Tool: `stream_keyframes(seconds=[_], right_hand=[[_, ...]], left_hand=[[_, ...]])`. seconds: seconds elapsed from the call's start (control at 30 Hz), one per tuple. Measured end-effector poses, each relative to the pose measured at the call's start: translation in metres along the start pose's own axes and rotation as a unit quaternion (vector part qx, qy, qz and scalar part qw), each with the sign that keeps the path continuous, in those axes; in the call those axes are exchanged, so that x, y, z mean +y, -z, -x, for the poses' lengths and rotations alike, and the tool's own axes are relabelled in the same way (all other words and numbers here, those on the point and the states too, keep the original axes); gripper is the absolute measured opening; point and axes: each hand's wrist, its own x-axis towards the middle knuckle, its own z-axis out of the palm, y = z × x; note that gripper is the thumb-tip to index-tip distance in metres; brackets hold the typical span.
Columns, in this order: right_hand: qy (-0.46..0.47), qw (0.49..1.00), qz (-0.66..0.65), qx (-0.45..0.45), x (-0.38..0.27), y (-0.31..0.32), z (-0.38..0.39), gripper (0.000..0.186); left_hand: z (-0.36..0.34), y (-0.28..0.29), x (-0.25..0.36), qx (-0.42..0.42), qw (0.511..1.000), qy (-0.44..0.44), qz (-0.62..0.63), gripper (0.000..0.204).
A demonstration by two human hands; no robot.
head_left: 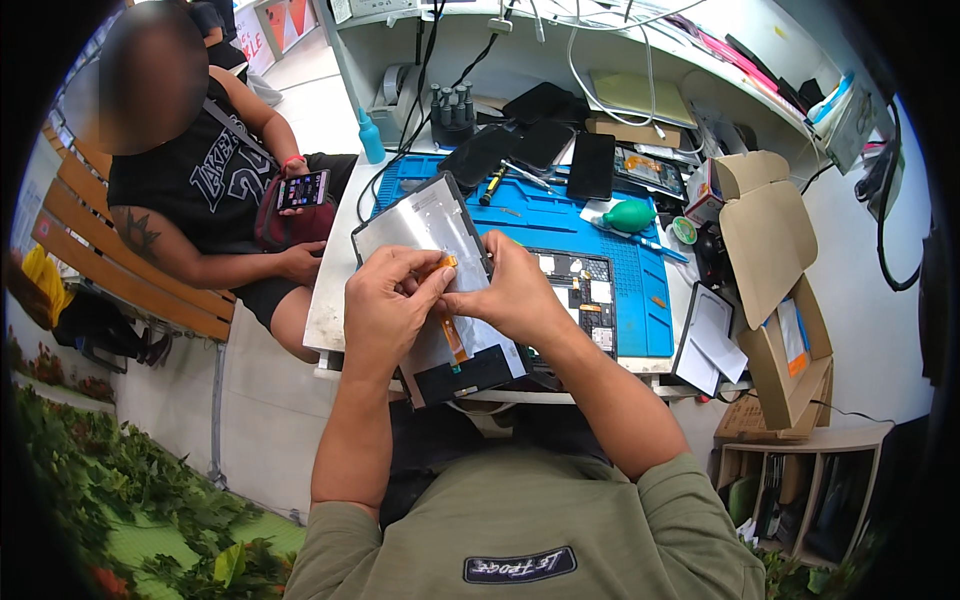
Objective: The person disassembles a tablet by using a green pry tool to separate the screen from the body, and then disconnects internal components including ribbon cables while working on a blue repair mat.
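Observation:
A tablet display panel [415, 222] is tilted up over the bench's front edge, its silvery back toward me. An orange flex cable [453, 338] runs up it from a black strip near the lower end. My left hand [388, 305] is closed, thumb and index finger pinching the cable's upper end. With my right hand [518, 295] I grip the panel's right edge, my thumb lying across its back beside the cable. Just right of that hand, an opened tablet body [575, 285] with exposed inner parts lies on the blue repair mat [640, 335], partly hidden by my right forearm.
Several dark phones or screens [592, 165] lie at the mat's back. A green air blower [628, 215] and a yellow-black screwdriver [492, 186] are nearby. An open cardboard box [775, 335] stands right. At left sits a person [215, 200] holding a phone [303, 191]. Cables hang above.

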Motion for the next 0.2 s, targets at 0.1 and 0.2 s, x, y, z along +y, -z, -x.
stream_keyframes(seconds=[0.1,0.2], right_hand=[[-0.003,0.999,0.023,-0.022,-0.012,-0.002,-0.01,0.065],[-0.004,0.998,0.043,-0.049,-0.022,-0.007,-0.024,0.065]], left_hand=[[-0.004,0.008,-0.005,0.01,1.0,0.001,0.001,0.021],[-0.006,0.015,-0.013,0.04,0.999,0.01,0.001,0.021]])
